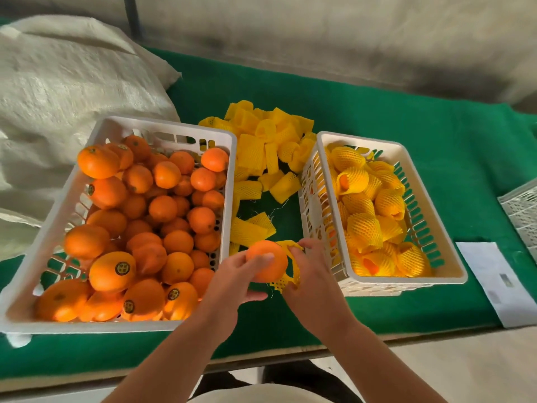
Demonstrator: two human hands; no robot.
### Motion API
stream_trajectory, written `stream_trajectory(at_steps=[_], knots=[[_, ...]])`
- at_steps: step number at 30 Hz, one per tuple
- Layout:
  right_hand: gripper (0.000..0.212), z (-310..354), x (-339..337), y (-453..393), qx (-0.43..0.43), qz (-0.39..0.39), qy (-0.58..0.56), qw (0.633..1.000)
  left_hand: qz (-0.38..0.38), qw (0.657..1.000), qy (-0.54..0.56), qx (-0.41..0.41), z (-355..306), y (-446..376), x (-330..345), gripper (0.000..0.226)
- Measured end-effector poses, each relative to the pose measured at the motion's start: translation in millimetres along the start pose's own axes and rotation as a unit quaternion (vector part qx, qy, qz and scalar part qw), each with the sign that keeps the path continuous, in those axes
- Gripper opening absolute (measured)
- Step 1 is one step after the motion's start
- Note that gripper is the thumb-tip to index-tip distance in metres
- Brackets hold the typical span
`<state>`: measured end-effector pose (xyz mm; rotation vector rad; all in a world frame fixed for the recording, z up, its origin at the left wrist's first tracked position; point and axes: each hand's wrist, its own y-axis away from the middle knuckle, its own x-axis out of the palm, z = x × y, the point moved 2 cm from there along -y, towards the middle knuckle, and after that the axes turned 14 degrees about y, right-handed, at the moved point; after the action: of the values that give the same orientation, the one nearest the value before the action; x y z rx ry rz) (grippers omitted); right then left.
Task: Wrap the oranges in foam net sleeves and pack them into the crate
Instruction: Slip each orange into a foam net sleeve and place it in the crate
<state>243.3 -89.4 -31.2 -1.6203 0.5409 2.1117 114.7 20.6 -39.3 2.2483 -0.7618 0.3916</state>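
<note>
My left hand (232, 282) grips a bare orange (268, 261) just above the green table, between the two crates. My right hand (312, 274) holds a stretched yellow foam net sleeve (290, 276) against the orange's right side; the net covers only that edge. On the left, a large white crate (162, 125) is heaped with several unwrapped oranges (162, 209). The smaller white crate (406, 279) on the right holds several oranges wrapped in yellow net (364, 228). A pile of loose yellow sleeves (267, 144) lies on the cloth between the crates.
A big woven white sack (58, 91) lies behind the left crate. A white paper sheet (497, 282) rests at the table's right front, and the corner of another white basket (523, 210) shows at the right edge. The green cloth (377, 112) ends at the front edge near me.
</note>
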Motion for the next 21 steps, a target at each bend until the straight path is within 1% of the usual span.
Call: stream_trajectory(at_steps=[2, 4, 6, 7, 9, 11, 12, 14, 18, 21], knots=[[0.064, 13.0, -3.3, 1.1, -0.017, -0.015, 0.002, 1.000, -0.037, 0.995, -0.072, 0.065, 3.7, 5.2, 4.3, 0.053], [0.067, 21.4, -7.7, 0.1, -0.020, -0.015, 0.006, 1.000, -0.078, 0.973, -0.173, 0.132, 7.6, 7.1, 2.3, 0.051], [0.071, 24.9, -11.8, -0.6, -0.021, -0.009, 0.014, 1.000, -0.097, 0.943, -0.256, 0.189, 5.1, 11.4, 0.8, 0.061], [0.072, 25.7, -13.6, -0.9, -0.025, -0.005, 0.017, 1.000, -0.095, 0.935, -0.275, 0.204, 3.9, 13.5, -0.3, 0.064], [0.073, 27.4, -17.2, -0.6, -0.044, 0.002, 0.022, 0.999, -0.078, 0.937, -0.276, 0.200, 2.4, 16.5, -3.6, 0.057], [0.073, 27.1, -20.7, 0.4, -0.069, 0.008, 0.026, 0.997, -0.053, 0.953, -0.245, 0.172, 1.3, 17.4, -4.7, 0.043], [0.072, 26.3, -22.1, 1.1, -0.080, 0.009, 0.028, 0.996, -0.046, 0.957, -0.234, 0.162, 1.4, 17.2, -5.0, 0.040], [0.072, 23.9, -25.6, 3.3, -0.094, 0.004, 0.031, 0.995, -0.056, 0.950, -0.256, 0.170, 1.5, 16.5, -4.0, 0.047], [0.074, 21.0, -33.1, 8.1, -0.098, -0.050, 0.026, 0.994, -0.154, 0.889, -0.352, 0.250, 3.7, 19.2, 7.4, 0.079], [0.073, 20.0, -34.2, 13.2, -0.107, -0.078, 0.007, 0.991, -0.212, 0.845, -0.400, 0.284, 6.1, 19.2, 24.1, 0.090]])
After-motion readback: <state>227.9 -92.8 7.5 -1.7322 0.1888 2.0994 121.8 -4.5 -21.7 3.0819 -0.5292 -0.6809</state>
